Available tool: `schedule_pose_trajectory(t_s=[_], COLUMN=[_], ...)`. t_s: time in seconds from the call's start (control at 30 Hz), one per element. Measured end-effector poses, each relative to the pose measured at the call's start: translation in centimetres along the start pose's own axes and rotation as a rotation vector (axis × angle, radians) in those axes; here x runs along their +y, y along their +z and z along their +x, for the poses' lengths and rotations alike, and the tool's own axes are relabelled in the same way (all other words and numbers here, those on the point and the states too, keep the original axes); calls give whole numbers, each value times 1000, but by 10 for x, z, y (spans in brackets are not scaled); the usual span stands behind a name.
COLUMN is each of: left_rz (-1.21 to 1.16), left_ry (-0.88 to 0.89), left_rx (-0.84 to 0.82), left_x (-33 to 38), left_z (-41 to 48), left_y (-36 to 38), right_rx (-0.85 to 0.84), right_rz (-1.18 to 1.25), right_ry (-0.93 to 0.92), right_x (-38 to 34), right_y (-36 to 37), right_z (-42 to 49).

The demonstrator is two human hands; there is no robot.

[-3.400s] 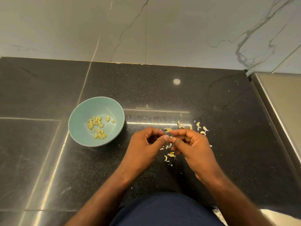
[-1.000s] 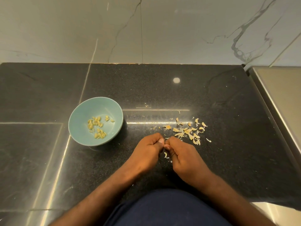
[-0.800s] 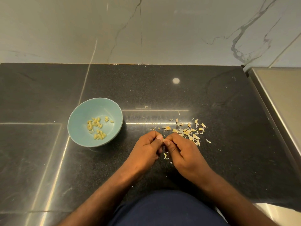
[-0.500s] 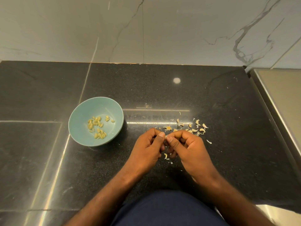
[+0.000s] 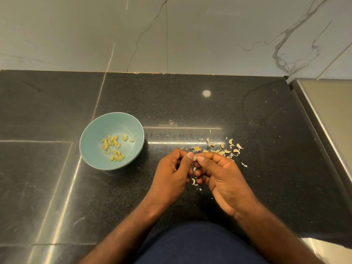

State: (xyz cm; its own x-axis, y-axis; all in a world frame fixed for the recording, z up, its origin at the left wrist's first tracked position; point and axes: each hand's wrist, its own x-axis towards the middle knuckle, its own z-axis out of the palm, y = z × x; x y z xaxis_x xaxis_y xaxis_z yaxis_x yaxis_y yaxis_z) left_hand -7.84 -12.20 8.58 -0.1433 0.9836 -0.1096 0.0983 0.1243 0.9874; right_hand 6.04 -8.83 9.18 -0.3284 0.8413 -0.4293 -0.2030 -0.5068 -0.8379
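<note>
Shelling a seed (image 5: 194, 158) over the worktop (image 5: 209, 107).
Left hand (image 5: 171, 174) and right hand (image 5: 222, 178) pinch it in curled fingers; bowl (image 5: 95, 128) sits leftward, nearer the left.

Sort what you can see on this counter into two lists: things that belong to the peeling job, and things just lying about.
Part of the job:
left hand and right hand, both pinching the small piece
teal bowl
peeled pieces inside it
peel scraps on the black counter

Just there:
steel surface at the right
marble wall behind
</note>
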Motion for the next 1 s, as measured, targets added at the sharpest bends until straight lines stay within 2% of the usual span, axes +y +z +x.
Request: schedule_pose_trajectory(t_s=[0.3, 0.6, 0.8, 1.0], left_rz=[129, 22, -31, 35], left_ry=[94, 55, -1, -162], left_rx=[10, 20, 48, 138], left_x=[-1, -3, -9, -39], left_z=[-2, 0, 2, 6], left_y=[-1, -1, -2, -11], right_rx=[-15, -28, -14, 23], right_rz=[-55, -105, 95, 263], right_ry=[-59, -30, 74, 148], right_x=[-1, 0, -1, -2], right_y=[-2, -6, -10, -3], right_z=[1, 3, 5, 15])
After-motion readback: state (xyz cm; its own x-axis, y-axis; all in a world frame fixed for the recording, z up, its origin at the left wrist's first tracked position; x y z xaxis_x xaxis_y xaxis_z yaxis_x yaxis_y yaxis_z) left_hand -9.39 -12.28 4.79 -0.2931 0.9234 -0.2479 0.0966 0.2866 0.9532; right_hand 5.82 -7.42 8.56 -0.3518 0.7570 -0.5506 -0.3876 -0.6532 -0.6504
